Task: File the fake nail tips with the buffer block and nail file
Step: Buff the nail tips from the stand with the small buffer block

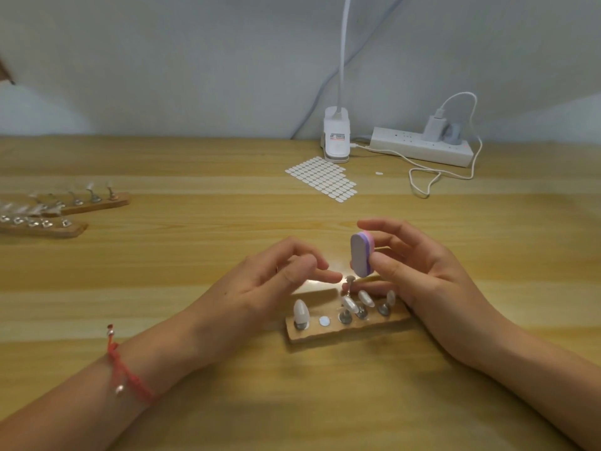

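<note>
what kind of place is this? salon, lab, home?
Probably a home or hobby nail-craft desk: wooden table with nail-tip stands, sticker sheet, clip lamp, power strip; right hand holds a buffer block.

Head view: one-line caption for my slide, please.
Right hand holds a purple buffer block near nail tips on a wooden stand; left hand hovers alongside.

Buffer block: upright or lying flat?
Upright and lifted: the right hand pinches the buffer block on end, above the wooden stand.
</note>
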`<state>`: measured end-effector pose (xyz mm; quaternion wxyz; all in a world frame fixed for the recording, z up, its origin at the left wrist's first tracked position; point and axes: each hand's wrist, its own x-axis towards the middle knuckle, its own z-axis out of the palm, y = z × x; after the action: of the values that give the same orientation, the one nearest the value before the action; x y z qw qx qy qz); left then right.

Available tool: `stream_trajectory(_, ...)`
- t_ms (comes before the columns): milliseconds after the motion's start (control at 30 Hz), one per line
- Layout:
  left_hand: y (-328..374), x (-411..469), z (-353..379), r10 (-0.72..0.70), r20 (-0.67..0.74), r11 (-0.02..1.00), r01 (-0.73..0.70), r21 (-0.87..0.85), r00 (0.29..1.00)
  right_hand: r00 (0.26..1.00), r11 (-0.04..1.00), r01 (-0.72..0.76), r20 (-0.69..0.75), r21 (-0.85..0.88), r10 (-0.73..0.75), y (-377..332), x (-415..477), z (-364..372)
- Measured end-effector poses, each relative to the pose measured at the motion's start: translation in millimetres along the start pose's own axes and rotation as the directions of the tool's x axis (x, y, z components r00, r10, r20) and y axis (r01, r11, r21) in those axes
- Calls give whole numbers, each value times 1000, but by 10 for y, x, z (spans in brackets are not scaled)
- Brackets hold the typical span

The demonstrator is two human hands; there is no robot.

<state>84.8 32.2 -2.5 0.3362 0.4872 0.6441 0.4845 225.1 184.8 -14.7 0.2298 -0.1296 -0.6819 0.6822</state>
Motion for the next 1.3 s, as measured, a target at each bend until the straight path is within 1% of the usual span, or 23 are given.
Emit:
stream_trajectory(67, -99, -80, -29, 49, -54, 997, -46, 64, 997, 1000, 1000, 7, 6, -2, -7, 2, -1, -5)
stream_trajectory(100, -137, -104, -36, 33, -75, 997, -28, 73, 997, 1000, 1000, 11, 12, 0, -11, 4, 0, -9)
stream_trajectory(267, -172, -33, -45, 29, -76, 997, -24, 67, 997, 999, 999, 28, 25, 17, -28, -5, 24, -35)
stream_trajectory(467, -115, -11, -69, 33, -111, 998, -28, 48, 993, 995, 996, 68, 80, -58, -63, -16, -8, -19)
stream_trajectory(567, -113, -26, -81, 48, -89, 997, -43, 59, 995, 995, 997, 76, 65, -32, -74, -45, -12, -17)
stream_trajectory(633, -95, -35, -85, 49, -76, 995, -41, 96, 996, 997, 996, 80, 20, -47, -79, -56, -10, -43)
stream_trajectory(700, -32, -3, -130, 0, -32, 989, 5, 148, 1000, 997, 995, 65, -46, -73, -68, -53, 2, -85)
stream_trajectory(800, 118, 155, -260, -155, 120, 962, 122, 246, 981, 992, 998, 22, -121, -56, -28, -20, 22, -131)
stream_trajectory(833, 162, 215, -298, -189, 161, 946, 135, 295, 969, 991, 999, 11, -134, -42, -16, -7, 25, -136)
stream_trajectory(933, 212, 362, -308, -211, 256, 897, 82, 435, 943, 990, 1000, 12, -142, -22, -15, 9, 23, -138)
stream_trajectory(1000, 197, 412, -244, -204, 305, 896, 51, 441, 930, 990, 999, 21, -135, -50, -28, 15, 12, -140)
stream_trajectory(1067, 155, 441, -195, -172, 319, 893, 11, 451, 932, 991, 998, 17, -131, -63, -25, 2, 7, -133)
stream_trajectory(1133, 98, 452, -187, -137, 305, 889, -19, 458, 943, 991, 998, 19, -128, -67, -27, -4, 8, -130)
stream_trajectory(1200, 67, 432, -198, -112, 255, 903, -8, 429, 960, 992, 998, 16, -123, -65, -24, -12, 9, -129)
stream_trajectory(1267, 55, 382, -212, -73, 157, 933, 12, 359, 985, 993, 998, 9, -118, -56, -15, -18, 4, -128)
stream_trajectory(1300, 50, 348, -219, -52, 94, 956, 22, 293, 994, 992, 999, 9, -122, -51, -15, -22, 1, -123)
